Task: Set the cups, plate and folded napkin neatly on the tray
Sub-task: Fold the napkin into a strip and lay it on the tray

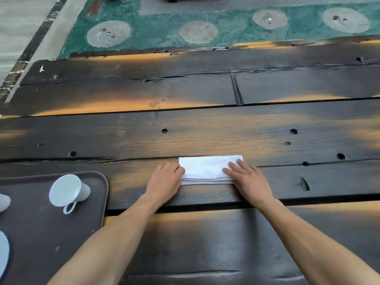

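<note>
Both hands are flat on the folded white napkin (207,168), nothing pinched or lifted. The left hand (164,183) sits at the napkin's left end with its fingers curled against the edge, and the right hand (249,181) lies palm-down with its fingers spread over the right end, more pressing than gripping.

The napkin is a long rectangle on the dark plank table (205,132), straight in front of the person. You can see stacked layers along the near edge, so it's folded over a few times. My guess on handling: it's light, soft and floppy. Grab it by one corner and the layers will probably fan open and wreck the fold. I'd slide fingers under both short ends, thumbs on top, and carry it flat, or pinch along the near edge, where the layers all show, so they stay together. The wood looks rough with cracks and holes, so dragging it could snag. Lifting seems safer.

The brown tray (96,202) is off to the near left, apart from the napkin. On it a pale blue cup (67,191) with a loop handle is tipped over on its side. Another pale piece pokes in at the far-left frame edge and a rounded pale shape sits lower down, maybe the second cup and the plate, but they're cut off so I can't say for sure. The cup looks like ceramic, so hard, a bit slippery and chippable. There's bare tray to the right of and nearer than the cup, which looks like room for the napkin.
</note>
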Demonstrator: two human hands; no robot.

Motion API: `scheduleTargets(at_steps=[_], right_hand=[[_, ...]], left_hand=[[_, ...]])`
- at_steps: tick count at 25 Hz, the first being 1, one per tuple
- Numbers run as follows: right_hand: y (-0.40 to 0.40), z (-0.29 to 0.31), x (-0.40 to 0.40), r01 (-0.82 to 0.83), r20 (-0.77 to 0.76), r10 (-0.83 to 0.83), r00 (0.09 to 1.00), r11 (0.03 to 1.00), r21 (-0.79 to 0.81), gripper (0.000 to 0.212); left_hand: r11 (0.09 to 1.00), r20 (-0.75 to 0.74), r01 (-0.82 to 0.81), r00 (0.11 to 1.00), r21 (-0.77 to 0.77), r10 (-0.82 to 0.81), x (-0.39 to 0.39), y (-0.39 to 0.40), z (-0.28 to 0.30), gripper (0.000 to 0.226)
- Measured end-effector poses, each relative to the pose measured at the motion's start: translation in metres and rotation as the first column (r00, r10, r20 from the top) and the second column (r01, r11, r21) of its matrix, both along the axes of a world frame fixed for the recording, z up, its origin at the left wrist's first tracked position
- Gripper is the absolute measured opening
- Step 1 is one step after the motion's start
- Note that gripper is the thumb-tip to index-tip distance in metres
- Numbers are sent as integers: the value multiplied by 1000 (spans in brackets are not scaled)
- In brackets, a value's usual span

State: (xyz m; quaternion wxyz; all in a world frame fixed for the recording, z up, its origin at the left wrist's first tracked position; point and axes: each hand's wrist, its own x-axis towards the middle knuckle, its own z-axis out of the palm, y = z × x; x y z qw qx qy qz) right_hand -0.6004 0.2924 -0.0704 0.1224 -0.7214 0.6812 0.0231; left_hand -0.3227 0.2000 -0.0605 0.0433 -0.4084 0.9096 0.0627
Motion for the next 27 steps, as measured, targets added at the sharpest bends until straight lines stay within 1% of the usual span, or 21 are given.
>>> scheduleTargets(at_steps=[2,4,6,10,13,15,17,19,22,24,27], right_hand=[[3,-5,-1,6,34,-5,999,999,-36,36],[7,-9,-4,18,68,-13,998,998,-62,34],[11,-15,-6,27,86,-19,996,996,-89,36],[16,-23,-7,43,111,-33,993,995,-92,39],[15,-24,-9,25,111,-13,994,994,-108,40],[17,-26,-14,-8,93,19,996,994,-112,42],[20,-25,-17,-44,54,46,997,998,-47,46],[24,-26,-16,-60,-4,61,998,997,49,56],[27,-23,-10,-35,-21,37,999,993,109,67],[23,-17,-1,0,-21,0,1000,1000,25,67],[-5,-5,24,56,23,-53,998,988,-141,54]], left_hand=[[1000,-22,-8,1000,18,9,2,1,-4,17],[999,-55,1,999,39,1,5,3,-6,16],[998,-81,14,997,62,-9,7,4,-9,14],[996,-141,14,990,89,-1,9,7,-9,13],[995,-122,42,992,90,-31,12,7,-11,22],[996,-109,66,992,68,-58,12,8,-13,19],[995,-129,86,989,54,-78,11,8,-14,13],[995,-139,93,986,39,-87,10,9,-15,9],[996,-146,92,985,16,-89,7,9,-15,17],[999,-188,33,982,17,-29,-4,7,-12,22],[996,-298,-86,951,-2,82,-38,4,-9,13]])
